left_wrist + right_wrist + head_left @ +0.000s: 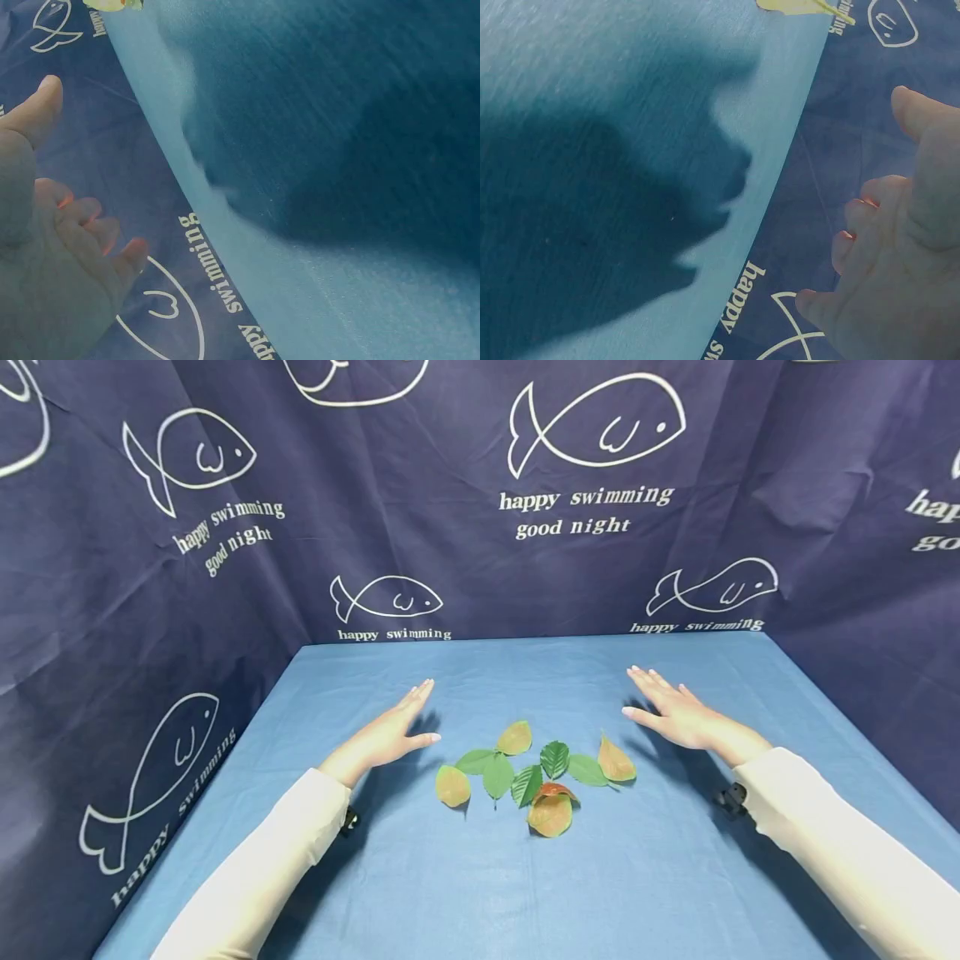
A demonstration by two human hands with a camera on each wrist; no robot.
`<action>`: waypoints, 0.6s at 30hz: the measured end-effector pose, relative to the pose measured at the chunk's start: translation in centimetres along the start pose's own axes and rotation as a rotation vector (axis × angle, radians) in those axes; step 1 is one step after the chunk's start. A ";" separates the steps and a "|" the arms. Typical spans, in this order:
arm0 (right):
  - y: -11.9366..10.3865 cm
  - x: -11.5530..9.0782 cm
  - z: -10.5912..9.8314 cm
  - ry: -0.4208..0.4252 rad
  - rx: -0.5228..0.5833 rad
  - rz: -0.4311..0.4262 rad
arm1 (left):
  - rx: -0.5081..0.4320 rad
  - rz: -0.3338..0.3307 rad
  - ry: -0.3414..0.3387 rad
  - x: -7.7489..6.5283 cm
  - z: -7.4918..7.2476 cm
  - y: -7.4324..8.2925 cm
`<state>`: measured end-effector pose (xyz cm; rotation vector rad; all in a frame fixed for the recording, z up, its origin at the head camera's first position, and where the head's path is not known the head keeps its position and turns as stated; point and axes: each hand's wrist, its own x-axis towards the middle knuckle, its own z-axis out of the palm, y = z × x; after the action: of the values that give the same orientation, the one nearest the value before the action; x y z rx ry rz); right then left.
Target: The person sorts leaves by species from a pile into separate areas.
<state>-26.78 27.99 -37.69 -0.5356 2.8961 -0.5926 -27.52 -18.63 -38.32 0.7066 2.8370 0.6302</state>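
Several loose leaves lie in a loose cluster on the blue table between my hands. Among them are a yellow-orange leaf [452,786] at the left, a dark green leaf [554,759] near the middle and an orange leaf [616,760] at the right. A reddish leaf [556,790] partly overlaps another orange leaf [551,816] at the front. My left hand [388,735] hovers left of the cluster, fingers extended and thumb apart, holding nothing. On the other side my right hand [678,714] is also raised over the table, fingers straight, holding nothing.
The blue tabletop [465,893] carries the shadows of both arms. Dark blue curtains [465,460] printed with white fish and lettering hang behind it and at both sides. A small dark device [731,799] sits under the right wrist.
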 end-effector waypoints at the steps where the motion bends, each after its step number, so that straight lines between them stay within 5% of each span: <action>1: -0.1 0.0 0.0 0.001 0.004 -0.004 | -0.024 -0.004 -0.008 -0.1 0.0 0.0; 15: -1.3 -0.4 0.1 -0.018 0.069 -0.023 | -0.179 0.073 -0.076 -1.2 1.6 0.3; 18: -1.8 -0.4 0.1 -0.007 0.057 -0.033 | -0.277 0.060 -0.061 -1.6 2.1 0.6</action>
<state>-25.79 26.57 -37.06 -0.5780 2.8592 -0.6741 -25.37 -18.19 -39.87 0.7482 2.6084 0.9691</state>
